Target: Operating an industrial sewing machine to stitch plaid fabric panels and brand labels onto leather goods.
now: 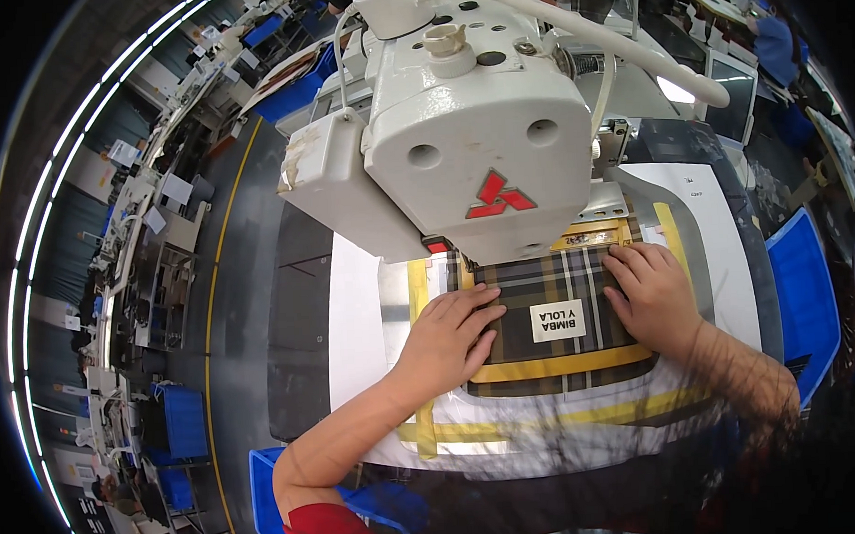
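A dark plaid fabric panel lies under the head of a white industrial sewing machine. My left hand rests on the panel's left edge, fingers stretched toward its middle. On the right edge lies my right hand, its fingers spread flat and pointing toward the machine. Between the two hands sits a small pale label with dark lettering. A yellow strip crosses the panel on the near side. The needle area is mostly hidden behind the machine head.
White sheets and yellow tape surround the panel on the machine bed. Blue bins stand at the right and below left. A yellow floor line runs along the left, past several workbenches. Another person is at the far right.
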Motion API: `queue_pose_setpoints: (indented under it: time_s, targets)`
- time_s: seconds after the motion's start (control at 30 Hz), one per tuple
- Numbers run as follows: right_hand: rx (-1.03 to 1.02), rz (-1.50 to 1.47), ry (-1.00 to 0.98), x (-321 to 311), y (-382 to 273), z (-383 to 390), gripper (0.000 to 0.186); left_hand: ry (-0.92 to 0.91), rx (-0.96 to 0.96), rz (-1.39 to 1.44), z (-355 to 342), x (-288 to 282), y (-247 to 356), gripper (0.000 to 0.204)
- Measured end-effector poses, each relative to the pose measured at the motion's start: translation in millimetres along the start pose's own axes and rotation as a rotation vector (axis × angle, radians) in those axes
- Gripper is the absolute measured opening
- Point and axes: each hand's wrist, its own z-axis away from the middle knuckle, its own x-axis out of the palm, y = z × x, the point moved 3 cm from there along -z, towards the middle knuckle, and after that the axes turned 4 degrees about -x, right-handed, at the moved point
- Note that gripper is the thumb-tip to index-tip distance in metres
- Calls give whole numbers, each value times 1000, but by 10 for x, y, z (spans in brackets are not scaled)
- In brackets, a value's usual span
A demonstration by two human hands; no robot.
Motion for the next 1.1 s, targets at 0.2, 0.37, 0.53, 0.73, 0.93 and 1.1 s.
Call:
queue_pose_setpoints:
  time_s: [0.2, 0.37, 0.53, 0.73, 0.93, 1.1]
  targets:
    - [-62, -6, -2, 16, 40, -20, 36, -15, -41, -3, -8, -28, 15, 35]
    - [-124, 7, 1, -3, 53, -13, 38, -38, -71, -20, -48, -31, 34, 36]
    - [-152, -5, -3, 34, 84, 8, 39, -64, -102, -103, -206, 81, 205, 42]
    - [-188, -24, 2, 77, 163, 58, 40, -118, -43, -146, -497, 395, 397, 54]
    - [-212, -98, -14, 142, 269, 127, 41, -127, -1, -157, -648, 607, 514, 59]
    - [-231, -159, -38, 215, 337, 153, 41, -146, -45, -109, -694, 682, 517, 64]
